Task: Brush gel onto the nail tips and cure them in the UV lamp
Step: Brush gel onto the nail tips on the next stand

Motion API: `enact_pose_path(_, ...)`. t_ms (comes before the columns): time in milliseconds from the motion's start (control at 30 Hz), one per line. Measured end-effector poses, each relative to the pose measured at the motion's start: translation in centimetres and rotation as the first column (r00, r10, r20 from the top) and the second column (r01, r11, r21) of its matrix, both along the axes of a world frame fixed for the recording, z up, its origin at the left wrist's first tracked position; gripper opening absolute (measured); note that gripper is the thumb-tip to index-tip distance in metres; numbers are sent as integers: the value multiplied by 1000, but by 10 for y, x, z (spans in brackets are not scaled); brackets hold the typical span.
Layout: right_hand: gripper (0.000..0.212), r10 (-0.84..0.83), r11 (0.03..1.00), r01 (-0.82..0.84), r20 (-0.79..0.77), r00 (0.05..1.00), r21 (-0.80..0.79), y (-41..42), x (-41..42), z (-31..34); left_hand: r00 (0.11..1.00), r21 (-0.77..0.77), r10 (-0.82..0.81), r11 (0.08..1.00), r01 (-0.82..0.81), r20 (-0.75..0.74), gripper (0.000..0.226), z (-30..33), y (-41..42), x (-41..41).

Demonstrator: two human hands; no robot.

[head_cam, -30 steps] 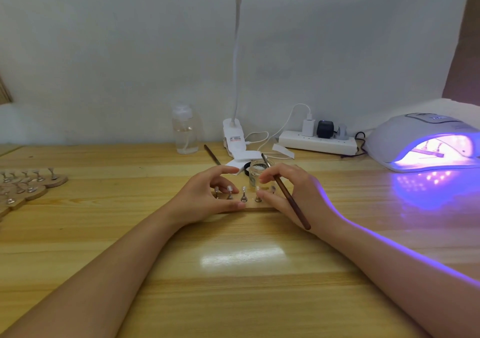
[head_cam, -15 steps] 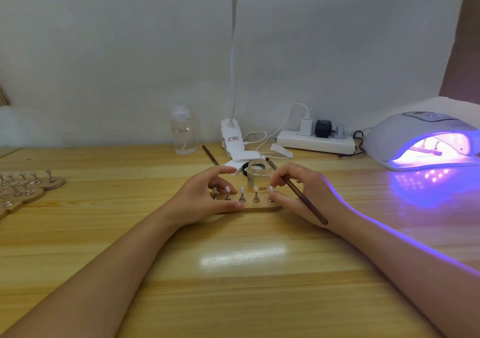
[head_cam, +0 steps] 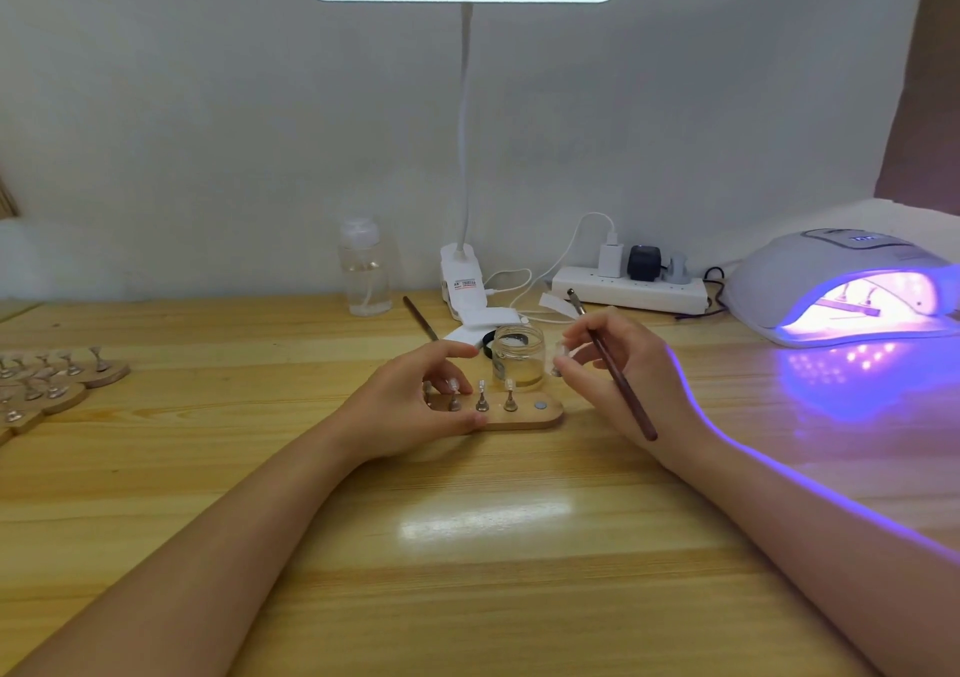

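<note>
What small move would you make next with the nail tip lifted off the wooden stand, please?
Probably bring the brush tip onto the nail tip pinched in the right hand, since both sit in that hand and the open gel jar stands beside it.

Upright nail tips on wooden holder
</note>
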State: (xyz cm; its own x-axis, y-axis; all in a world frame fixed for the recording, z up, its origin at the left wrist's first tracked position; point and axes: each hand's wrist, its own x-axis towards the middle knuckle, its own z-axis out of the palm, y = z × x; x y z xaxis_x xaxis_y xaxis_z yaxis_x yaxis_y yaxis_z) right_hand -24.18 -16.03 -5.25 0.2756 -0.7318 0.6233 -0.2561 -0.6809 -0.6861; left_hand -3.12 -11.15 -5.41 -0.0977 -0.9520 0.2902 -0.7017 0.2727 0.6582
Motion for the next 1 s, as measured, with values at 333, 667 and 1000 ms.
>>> enact_pose_path(333,23,86,968,-91,-30,996,-235,18,16,-5,984,-540,96,842,0,150,26,-1,2,-31)
enact_pose_path(667,20,149,943,-152,-31,988,-295,14,19,-9,999,-578,41,815,-42,-15,17,-2,6,-36)
enact_pose_path(1000,35,24,997,-43,283,959,63,-2,7,21,971,-522,104,828,-205,-215,5,-2,4,-30)
